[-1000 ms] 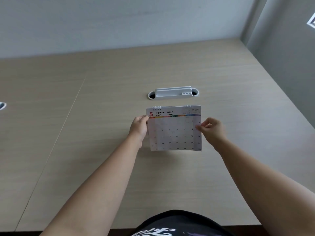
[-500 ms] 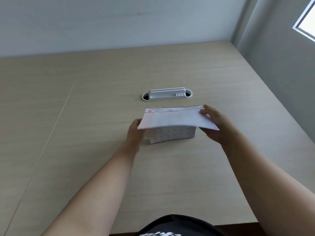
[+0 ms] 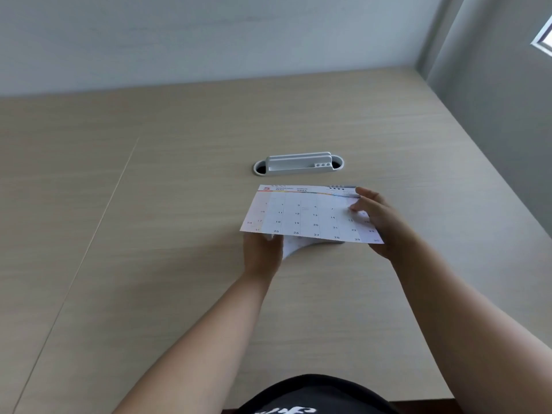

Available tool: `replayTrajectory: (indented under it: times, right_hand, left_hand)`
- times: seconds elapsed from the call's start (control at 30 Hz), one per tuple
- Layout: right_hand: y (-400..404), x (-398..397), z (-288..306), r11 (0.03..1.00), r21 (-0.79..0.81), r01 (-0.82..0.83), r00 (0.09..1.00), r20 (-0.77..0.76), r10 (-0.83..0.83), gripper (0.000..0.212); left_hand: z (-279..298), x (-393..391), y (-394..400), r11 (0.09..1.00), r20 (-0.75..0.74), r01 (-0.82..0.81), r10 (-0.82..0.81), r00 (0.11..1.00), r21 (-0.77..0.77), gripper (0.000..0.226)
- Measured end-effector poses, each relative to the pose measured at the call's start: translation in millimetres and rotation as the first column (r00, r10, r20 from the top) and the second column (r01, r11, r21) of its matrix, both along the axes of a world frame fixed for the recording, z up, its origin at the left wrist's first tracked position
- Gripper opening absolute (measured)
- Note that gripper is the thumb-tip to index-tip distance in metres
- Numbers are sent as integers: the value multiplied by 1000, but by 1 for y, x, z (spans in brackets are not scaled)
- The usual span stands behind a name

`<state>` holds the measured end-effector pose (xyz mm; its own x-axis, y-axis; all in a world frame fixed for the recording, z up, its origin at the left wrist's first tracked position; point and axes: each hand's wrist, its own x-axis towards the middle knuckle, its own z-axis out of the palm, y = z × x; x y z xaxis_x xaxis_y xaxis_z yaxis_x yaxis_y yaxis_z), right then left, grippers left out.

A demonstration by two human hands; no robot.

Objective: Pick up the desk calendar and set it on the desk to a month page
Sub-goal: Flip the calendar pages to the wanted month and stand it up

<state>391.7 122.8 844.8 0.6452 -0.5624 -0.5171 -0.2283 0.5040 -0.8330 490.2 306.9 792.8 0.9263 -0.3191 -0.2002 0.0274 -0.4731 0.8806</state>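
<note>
Above the desk (image 3: 179, 204), both hands tilt the calendar (image 3: 310, 215).

One head-worn camera looks forward and down across the desk (image 3: 185, 180). Close in, both forearms enter from 6 o'clock.

Your desk (image 3: 149, 264) is a pale wood-grain top that runs back to the wall and into the right-hand corner, with a thin seam crossing it on your left. Set into it near the middle is an oval cable opening holding a grey plastic tray (image 3: 298, 163), which has three small round holes at its right end.
</note>
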Motion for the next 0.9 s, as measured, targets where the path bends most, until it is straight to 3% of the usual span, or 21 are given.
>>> replayTrajectory:
  times: [0.07,0.13,0.2,0.3,0.37,0.47,0.53,0.63,0.73,0.9]
  right_hand:
    - [-3,1,5,1000,-14,13,1000,10,-13,36]
    - [-8,2,9,998,-32,54,998,32,-53,29]
    - [-16,3,10,992,-36,119,992,44,-118,19]
    - [-33,1,10,982,-75,173,984,-19,-175,18]
    - [-43,-2,8,983,-67,168,984,-47,-172,23]
    - [-49,-4,-1,986,15,169,986,-17,-168,31]
    - [-47,-2,-9,982,75,172,985,4,-173,37]
    - [-38,2,-24,997,44,70,995,-73,-67,43]
    - [-26,8,-37,998,-1,-56,985,-166,55,44]
    - [-20,14,-39,991,-133,-25,974,-227,-6,47]
  left_hand:
    - [6,2,4,998,-99,67,-67,993,4,27]
    - [18,7,7,988,-251,73,-105,962,-137,25]
    - [34,12,9,952,-322,-18,-86,943,-305,28]
    - [58,29,5,888,-403,-183,-2,915,-421,28]
    - [73,46,1,779,-558,-351,2,830,-519,30]
    - [96,61,-5,507,-732,-593,-116,672,-625,23]
    - [100,67,-11,457,-714,-597,-135,687,-660,9]
    - [88,75,-19,638,-577,-426,-36,816,-642,27]
    - [60,79,-14,861,-343,-258,106,933,-438,41]
    - [24,75,-2,974,-402,-150,70,913,-172,39]
